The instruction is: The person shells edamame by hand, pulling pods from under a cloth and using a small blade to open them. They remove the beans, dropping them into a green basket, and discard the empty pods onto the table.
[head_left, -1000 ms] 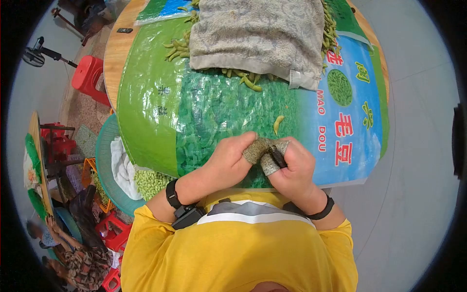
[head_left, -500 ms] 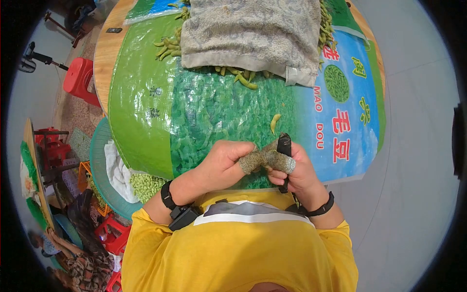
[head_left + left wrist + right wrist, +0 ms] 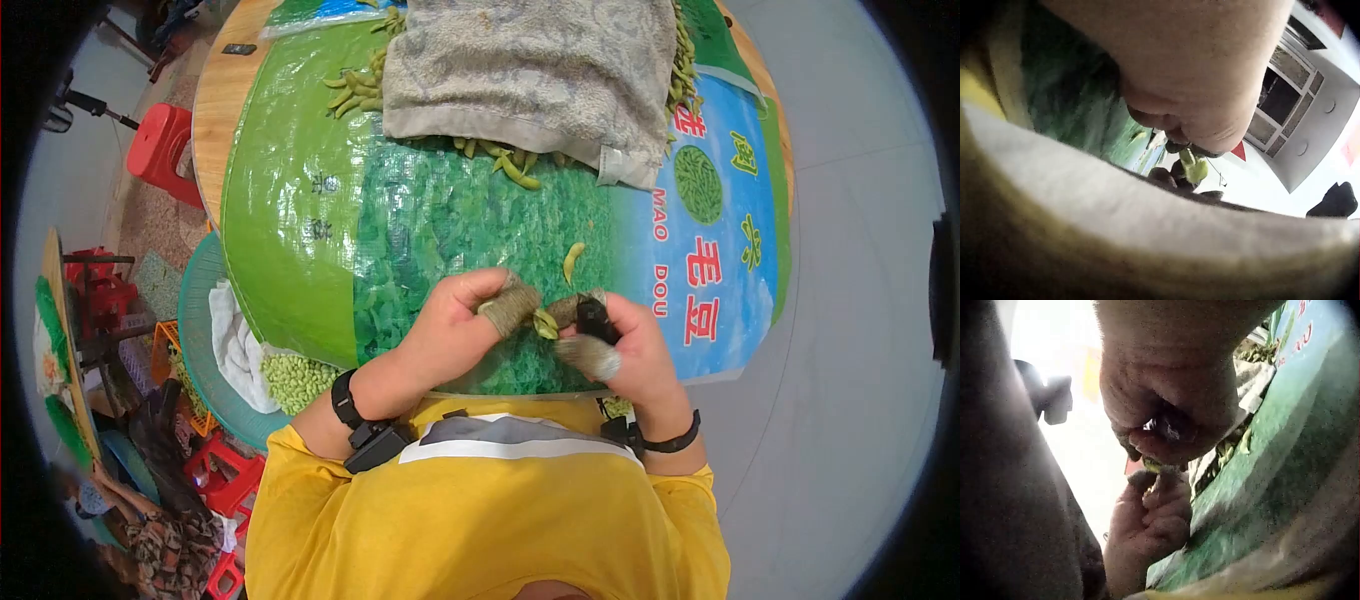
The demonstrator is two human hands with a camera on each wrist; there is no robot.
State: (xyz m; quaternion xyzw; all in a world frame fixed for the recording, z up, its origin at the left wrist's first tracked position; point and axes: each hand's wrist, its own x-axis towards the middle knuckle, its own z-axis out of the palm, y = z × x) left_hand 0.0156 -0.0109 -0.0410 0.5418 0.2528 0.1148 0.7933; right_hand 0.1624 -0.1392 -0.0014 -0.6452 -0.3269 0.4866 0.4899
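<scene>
Between the two hands is a green bean pod (image 3: 545, 323), also visible in the left wrist view as a pale green pod (image 3: 1194, 167). The left hand (image 3: 466, 318), its fingertips wrapped in tan covering, pinches the pod from the left. On the other side the right hand (image 3: 622, 345) has wrapped fingers at the pod and a black object (image 3: 597, 320) held in its curled fingers. A single pod (image 3: 573, 262) lies on the printed sheet (image 3: 450, 220) just beyond the hands. In the right wrist view the fingertips of both hands meet at the pod (image 3: 1152, 466).
A grey towel (image 3: 530, 70) covers a heap of pods (image 3: 360, 92) at the far side. At the left, a teal basket (image 3: 205, 330) holds a white cloth (image 3: 236, 345) beside shelled beans (image 3: 298, 382). A red stool (image 3: 160, 150) stands left of the table.
The hands have moved slightly apart, and a green pod now shows between them. The black object has tilted and sits lower in the right hand's fingers.
</scene>
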